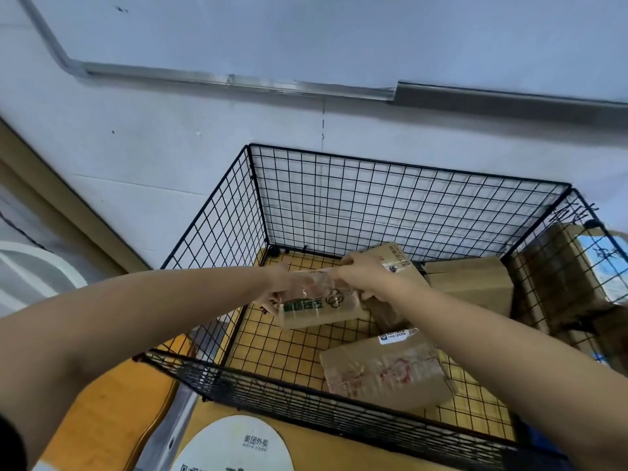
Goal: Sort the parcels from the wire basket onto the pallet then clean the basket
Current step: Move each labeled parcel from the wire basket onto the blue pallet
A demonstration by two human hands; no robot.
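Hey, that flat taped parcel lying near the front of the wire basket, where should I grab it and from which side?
Take the flat taped parcel by its two short ends, coming straight down from above. It lies flat on the wire basket floor, close behind the front wall, so a side approach is probably blocked.

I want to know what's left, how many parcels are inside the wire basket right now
4: one held in both hands, one under the right forearm, one by the right wall, one at the near side. Others may be hidden.
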